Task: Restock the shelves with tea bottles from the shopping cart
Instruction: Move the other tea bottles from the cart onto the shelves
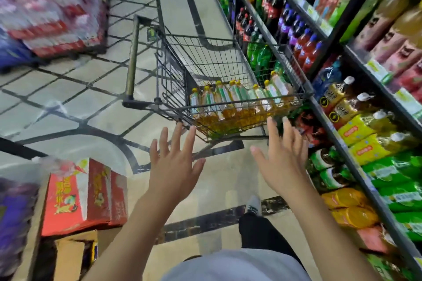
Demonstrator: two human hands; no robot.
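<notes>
A dark wire shopping cart [205, 52] stands in the aisle ahead of me, its handle on the left. Several tea bottles [237, 100] with yellow caps and amber liquid lie in its near end. My left hand [174, 162] is stretched out with fingers spread, empty, just short of the cart's near edge. My right hand [283, 157] is likewise spread and empty, its fingertips close to the cart's near right corner. The shelves [338, 134] run along the right, packed with drink bottles.
Stacked shrink-wrapped packs [45, 11] stand on a pallet at the far left. A red carton [84, 194] on cardboard boxes sits at the near left beside a purple pack [13, 217]. Tiled floor lies between them and the cart. My foot [253, 205] shows below.
</notes>
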